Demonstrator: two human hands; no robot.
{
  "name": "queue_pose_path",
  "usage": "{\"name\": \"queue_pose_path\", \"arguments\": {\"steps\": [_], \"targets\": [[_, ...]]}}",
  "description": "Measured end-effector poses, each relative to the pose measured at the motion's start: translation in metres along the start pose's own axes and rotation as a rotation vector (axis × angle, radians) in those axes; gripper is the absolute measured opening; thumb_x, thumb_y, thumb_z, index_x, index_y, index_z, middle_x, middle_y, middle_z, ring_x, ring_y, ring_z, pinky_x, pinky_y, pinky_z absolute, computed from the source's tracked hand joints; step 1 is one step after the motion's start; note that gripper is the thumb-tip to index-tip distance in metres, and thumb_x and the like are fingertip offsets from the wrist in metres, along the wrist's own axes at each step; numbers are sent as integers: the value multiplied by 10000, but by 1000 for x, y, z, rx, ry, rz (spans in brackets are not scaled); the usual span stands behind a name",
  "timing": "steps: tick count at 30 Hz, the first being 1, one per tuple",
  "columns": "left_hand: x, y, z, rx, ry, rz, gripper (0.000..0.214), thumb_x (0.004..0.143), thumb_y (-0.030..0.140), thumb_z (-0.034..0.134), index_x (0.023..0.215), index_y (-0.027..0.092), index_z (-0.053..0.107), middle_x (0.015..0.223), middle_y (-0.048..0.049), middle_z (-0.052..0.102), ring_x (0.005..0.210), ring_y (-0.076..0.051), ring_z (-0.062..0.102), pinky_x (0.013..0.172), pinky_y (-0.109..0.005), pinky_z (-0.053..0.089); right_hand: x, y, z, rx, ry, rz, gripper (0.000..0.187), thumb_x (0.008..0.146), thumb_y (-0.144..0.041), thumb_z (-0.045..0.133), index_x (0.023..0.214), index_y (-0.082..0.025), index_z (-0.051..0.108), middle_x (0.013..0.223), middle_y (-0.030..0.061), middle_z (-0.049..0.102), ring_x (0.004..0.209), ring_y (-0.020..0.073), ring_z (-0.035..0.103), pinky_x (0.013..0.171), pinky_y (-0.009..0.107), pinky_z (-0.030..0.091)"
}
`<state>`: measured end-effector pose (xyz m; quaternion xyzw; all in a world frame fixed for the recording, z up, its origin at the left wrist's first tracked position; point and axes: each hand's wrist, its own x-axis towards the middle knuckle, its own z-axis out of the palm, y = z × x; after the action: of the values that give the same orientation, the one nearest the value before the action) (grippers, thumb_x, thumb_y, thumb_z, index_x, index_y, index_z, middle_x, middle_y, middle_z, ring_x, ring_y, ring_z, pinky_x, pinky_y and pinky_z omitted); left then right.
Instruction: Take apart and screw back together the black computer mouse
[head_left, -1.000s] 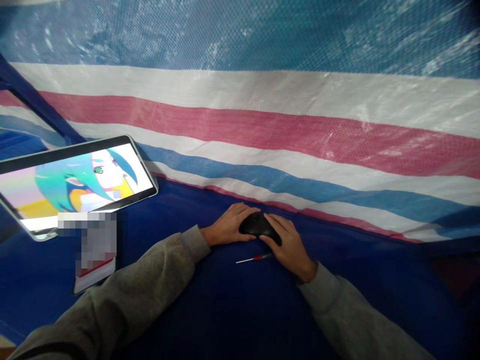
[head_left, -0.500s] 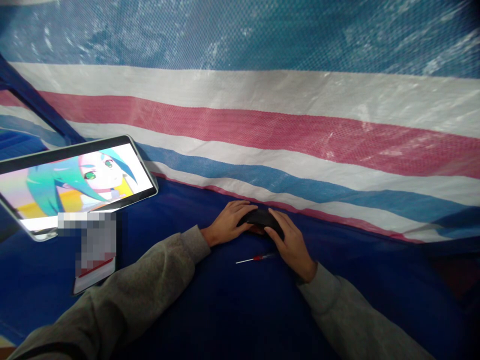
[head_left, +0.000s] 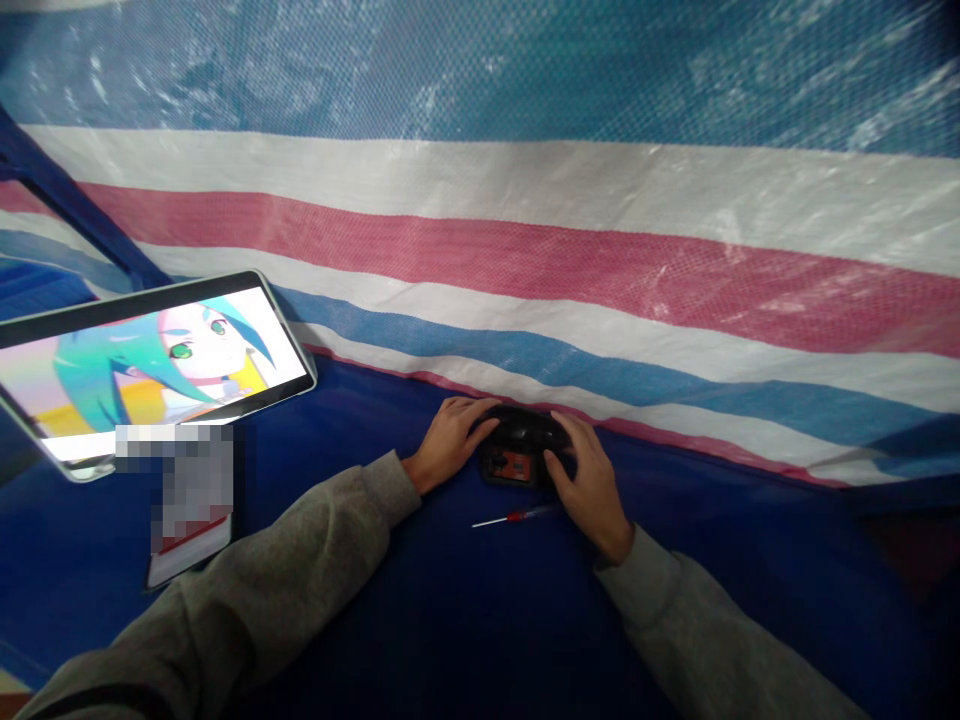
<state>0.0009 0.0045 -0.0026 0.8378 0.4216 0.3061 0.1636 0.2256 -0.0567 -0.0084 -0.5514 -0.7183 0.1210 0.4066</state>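
Between my hands is a glossy black top shell (head_left: 525, 428), apparently from a computer mouse. It is lifted or tilted over a black base (head_left: 517, 481), where a reddish circuit board (head_left: 519, 467) shows. My left hand (head_left: 454, 440) grips the shell's left end, thumb on the near side and fingers over the far side. On the right end, my right hand (head_left: 591, 480) is closed with its thumb bent in front. Whether the shell is fully apart from the base cannot be made out. Just nearer to me lies a small screwdriver (head_left: 513, 517) with a red and clear handle.
A tablet (head_left: 296, 382) showing a cartoon picture leans at the left. In front of it lies a phone (head_left: 191, 561), partly blurred, near my left sleeve. A striped plastic sheet (head_left: 480, 250) rises behind the dark blue tabletop (head_left: 435, 600), close beyond my fingers.
The black shell has tipped up and away from me, uncovering the reddish board and black base under it. Both hands have shifted slightly with it. The screwdriver, tablet and phone stay put.
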Motion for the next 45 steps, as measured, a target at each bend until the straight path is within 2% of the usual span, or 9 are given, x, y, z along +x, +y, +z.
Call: {"name": "queue_pose_path", "arguments": {"steps": [4,7,12,18,23,28,31,40,45], "targets": [[-3,4,-4,36,76,-27,356,960,398,504,1262,214,541,1000,-44,652,1010,-216,590,943,-384,431,0,-1,1,-45,7,4,429,921,-311,466,1337,-207,478,1288,130,530,1214,267,505,1051,505,416],[-7,9,-9,47,106,80,340,925,407,538,1196,206,574,1098,-81,618,1038,-233,556,918,-381,420,0,-3,1,-65,9,10,411,923,-296,458,1322,-201,492,1290,134,517,1219,265,493,1064,502,400],[-10,13,-12,57,-213,419,271,924,330,503,1119,191,629,1057,-95,626,967,-225,562,859,-376,398,0,-6,-2,-80,31,-5,347,920,-278,458,1248,-201,543,1282,137,516,1218,272,485,1054,507,399],[-9,12,-8,83,-257,394,288,942,281,484,1197,219,604,1144,-98,614,1038,-231,553,883,-381,383,-1,-9,-3,-83,39,-46,324,918,-253,468,1226,-206,558,1262,130,531,1210,268,490,1044,502,398],[-10,8,-6,55,-176,447,291,967,279,477,1228,204,582,1148,-99,638,1077,-229,563,922,-397,404,-3,-16,-7,-119,96,-119,328,911,-253,494,1226,-206,576,1268,132,532,1210,280,490,1041,505,388],[-11,10,-3,-80,60,504,257,970,226,495,1205,174,586,1157,-122,616,1107,-207,577,948,-388,485,-6,-18,-4,-96,35,-251,401,891,-266,562,1289,-211,555,1206,125,594,1150,276,542,972,477,444],[-10,16,-1,-182,133,493,253,970,183,491,1207,166,579,1180,-127,601,1109,-195,589,921,-359,538,-7,-16,0,-93,73,-289,412,882,-244,601,1291,-205,563,1132,118,636,1070,254,582,918,443,474],[-9,24,-3,-380,139,359,395,947,204,555,1339,201,510,1325,-122,560,1240,-211,547,1062,-410,480,-6,-21,-1,65,171,-82,332,864,-261,651,1193,-214,643,1084,92,668,1002,221,632,903,400,504],[-10,20,3,-361,172,383,376,951,146,529,1319,220,546,1296,-101,589,1211,-193,575,1031,-384,516,-7,-21,0,53,206,-139,362,865,-232,645,1226,-213,637,1085,99,670,1003,222,633,903,400,509]]}}
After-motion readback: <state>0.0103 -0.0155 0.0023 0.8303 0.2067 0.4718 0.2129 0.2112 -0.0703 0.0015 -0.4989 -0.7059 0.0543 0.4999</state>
